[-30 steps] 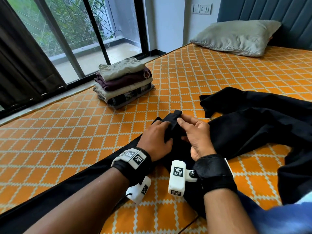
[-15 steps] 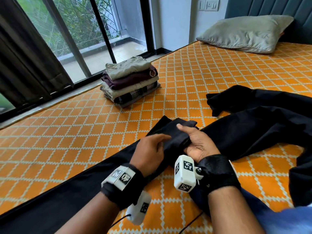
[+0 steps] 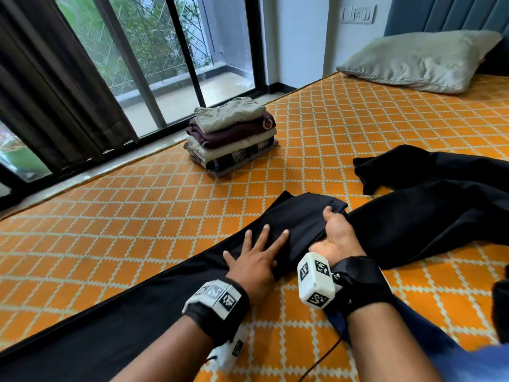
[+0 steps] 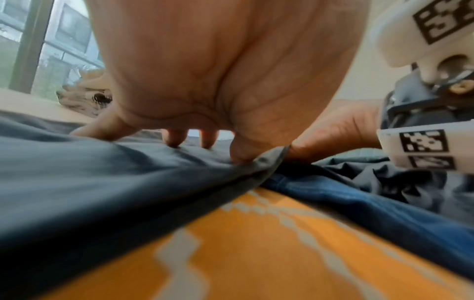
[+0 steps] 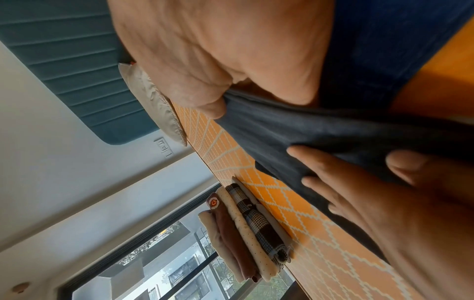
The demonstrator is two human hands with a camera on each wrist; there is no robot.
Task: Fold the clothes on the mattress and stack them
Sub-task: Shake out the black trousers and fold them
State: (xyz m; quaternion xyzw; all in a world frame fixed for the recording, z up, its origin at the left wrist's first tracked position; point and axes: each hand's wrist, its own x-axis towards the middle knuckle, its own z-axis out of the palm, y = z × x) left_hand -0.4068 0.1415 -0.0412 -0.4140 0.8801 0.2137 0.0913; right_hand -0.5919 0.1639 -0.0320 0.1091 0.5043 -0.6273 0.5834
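Head view: left hand (image 3: 254, 257) presses flat, fingers spread, on the black garment (image 3: 300, 224); right hand (image 3: 337, 237) pinches its near-right edge — keep that edge taut while smoothing.

Home bedroom. A mattress (image 3: 385, 128) under an orange lattice-print sheet fills the room, with a grey pillow (image 3: 418, 60) against a blue padded headboard (image 3: 446, 13). Folded clothes stack (image 3: 231, 136) near its edge; dark curtains (image 3: 41, 86) hang beside sliding glass doors (image 3: 154, 51), and a wall switch plate (image 3: 358, 14) sits above.
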